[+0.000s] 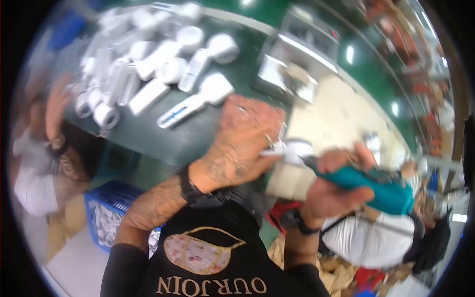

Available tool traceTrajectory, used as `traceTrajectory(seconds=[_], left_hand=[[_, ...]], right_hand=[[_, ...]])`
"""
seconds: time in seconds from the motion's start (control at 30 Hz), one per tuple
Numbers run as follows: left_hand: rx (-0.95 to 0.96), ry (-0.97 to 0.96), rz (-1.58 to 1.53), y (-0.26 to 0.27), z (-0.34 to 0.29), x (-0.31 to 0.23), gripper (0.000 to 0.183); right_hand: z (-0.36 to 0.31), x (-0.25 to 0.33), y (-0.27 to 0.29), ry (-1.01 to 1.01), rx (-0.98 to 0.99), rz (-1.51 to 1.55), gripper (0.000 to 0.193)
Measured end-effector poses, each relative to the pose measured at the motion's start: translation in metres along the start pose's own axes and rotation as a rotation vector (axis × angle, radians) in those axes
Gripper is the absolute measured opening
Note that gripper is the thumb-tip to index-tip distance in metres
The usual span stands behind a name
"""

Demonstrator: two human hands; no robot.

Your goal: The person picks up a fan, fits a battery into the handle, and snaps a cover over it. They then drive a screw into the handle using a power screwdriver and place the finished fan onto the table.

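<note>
My left hand point(240, 156), with a dark band on its wrist, pinches a small white plastic part point(298, 150) with a round end. Held in my right hand point(329, 190) is a teal power screwdriver point(373, 188), its dark tip beside the round end; blur hides whether they touch. The right thumb and fingers lie loosely around the tool. Just beyond my left hand sits a reddish-brown pad point(252, 116) with small shiny pieces on it, too blurred to name. Nearest on the left is a white round-headed handheld part point(198, 101) with a blue line along its handle.
Many similar white parts point(148, 59) are heaped on the dark green table point(193, 141). A clear-lidded white box point(304, 42) stands at the back, near a cream mat point(341, 106). A blue basket point(116, 190) of white pieces is lower left. Other people point(37, 168) work on both sides.
</note>
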State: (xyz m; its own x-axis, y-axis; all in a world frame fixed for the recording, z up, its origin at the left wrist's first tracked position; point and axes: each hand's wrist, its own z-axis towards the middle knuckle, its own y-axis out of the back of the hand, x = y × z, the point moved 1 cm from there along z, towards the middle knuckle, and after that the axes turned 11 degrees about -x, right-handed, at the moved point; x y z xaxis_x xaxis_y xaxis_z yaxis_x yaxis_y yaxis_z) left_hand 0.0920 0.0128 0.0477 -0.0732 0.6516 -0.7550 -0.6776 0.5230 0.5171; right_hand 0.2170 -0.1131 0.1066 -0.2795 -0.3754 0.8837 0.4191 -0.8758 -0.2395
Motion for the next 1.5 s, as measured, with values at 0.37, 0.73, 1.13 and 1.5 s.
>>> traceTrajectory(seconds=[0.37,0.73,1.13,1.5], left_hand=[[-0.005,0.525,-0.396,0.029,-0.025,-0.010,0.032],[-0.186,0.955,-1.403,-0.030,-0.057,-0.032,0.036],[-0.267,1.193,-1.942,-0.046,-0.063,-0.035,0.036],[-0.420,1.174,-1.917,-0.019,-0.047,-0.052,0.041]], right_hand=[[-0.006,0.003,0.048,-0.024,-0.187,-0.258,0.051],[-0.066,0.017,0.019,0.201,0.394,-0.802,0.041],[-0.071,0.017,-0.015,0.364,0.484,-0.859,0.043],[-0.073,-0.002,-0.016,0.256,0.495,-0.893,0.056]])
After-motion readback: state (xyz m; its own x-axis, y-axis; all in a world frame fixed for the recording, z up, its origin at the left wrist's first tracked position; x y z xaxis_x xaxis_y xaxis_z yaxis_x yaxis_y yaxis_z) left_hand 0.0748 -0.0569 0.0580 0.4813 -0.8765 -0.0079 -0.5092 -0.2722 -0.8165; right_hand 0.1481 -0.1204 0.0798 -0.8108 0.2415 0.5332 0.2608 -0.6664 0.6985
